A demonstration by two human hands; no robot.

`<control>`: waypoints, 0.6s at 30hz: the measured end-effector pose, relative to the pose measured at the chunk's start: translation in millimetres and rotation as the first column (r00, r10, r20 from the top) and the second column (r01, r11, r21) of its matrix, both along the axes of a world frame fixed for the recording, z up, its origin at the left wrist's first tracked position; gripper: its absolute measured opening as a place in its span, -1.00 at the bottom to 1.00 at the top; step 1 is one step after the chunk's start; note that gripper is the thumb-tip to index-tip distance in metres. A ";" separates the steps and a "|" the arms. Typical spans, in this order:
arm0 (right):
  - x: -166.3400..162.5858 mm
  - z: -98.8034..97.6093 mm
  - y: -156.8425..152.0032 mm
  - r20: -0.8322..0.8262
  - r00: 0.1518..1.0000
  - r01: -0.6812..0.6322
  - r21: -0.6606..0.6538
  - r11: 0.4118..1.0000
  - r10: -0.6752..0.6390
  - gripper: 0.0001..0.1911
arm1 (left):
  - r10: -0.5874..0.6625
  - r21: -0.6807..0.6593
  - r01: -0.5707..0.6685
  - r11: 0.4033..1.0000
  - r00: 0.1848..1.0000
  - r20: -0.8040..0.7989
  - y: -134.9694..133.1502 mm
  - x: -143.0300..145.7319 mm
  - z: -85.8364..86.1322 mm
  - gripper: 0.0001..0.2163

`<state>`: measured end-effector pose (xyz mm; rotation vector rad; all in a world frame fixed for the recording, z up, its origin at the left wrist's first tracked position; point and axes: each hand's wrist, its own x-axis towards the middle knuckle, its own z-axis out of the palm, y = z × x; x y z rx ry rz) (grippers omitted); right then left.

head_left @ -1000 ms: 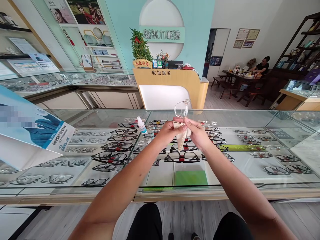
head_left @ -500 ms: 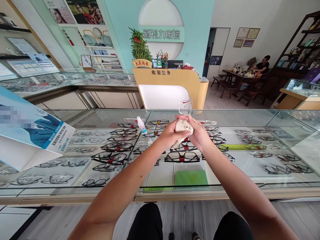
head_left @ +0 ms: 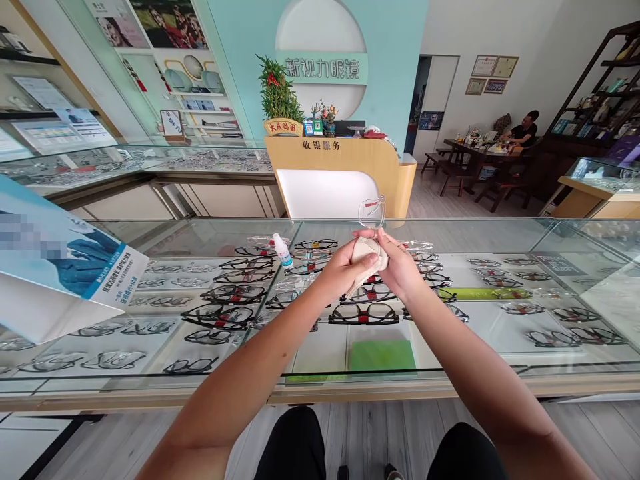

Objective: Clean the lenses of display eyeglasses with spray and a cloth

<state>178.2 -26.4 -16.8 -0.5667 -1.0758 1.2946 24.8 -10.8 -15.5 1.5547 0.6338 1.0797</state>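
Observation:
My left hand (head_left: pixel 340 268) and my right hand (head_left: pixel 399 267) meet above the glass display counter (head_left: pixel 450 233). Between them they pinch a cream cleaning cloth (head_left: pixel 364 257) wrapped round the lower part of a pair of clear-framed glasses (head_left: pixel 372 212). One transparent lens sticks up above my fingers; the other is hidden in the cloth. The fingers of both hands are closed. A small white spray bottle (head_left: pixel 283 251) with a blue label stands on the glass to the left of my left hand.
Under the glass lie several rows of spectacle frames (head_left: pixel 235 293) and a green pad (head_left: pixel 382 355). A blue and white sign (head_left: pixel 60 267) stands at the left. A wooden cashier desk (head_left: pixel 345 170) is behind the counter. A person (head_left: pixel 524 131) sits at a far table.
The glasses have turned in my hands: the exposed lens shifted a little right and the cloth, which hung down, is now bunched tighter round the frame.

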 end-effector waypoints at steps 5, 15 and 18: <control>2.0 -0.9 2.5 -0.040 0.999 -0.014 -0.007 1.000 0.013 -0.53 | -0.039 -0.024 0.039 0.999 0.999 -0.029 1.5 -4.2 2.2 -0.31; -0.9 0.0 1.7 -0.056 0.998 -0.009 -0.022 1.000 0.008 -0.48 | 0.003 0.044 -0.001 0.999 0.999 -0.038 0.2 1.1 1.8 -0.33; -5.9 -0.2 -0.9 -0.052 0.998 -0.024 -0.029 0.999 0.022 -0.44 | 0.066 0.080 -0.066 0.995 0.998 0.001 -0.7 4.8 -0.8 -0.39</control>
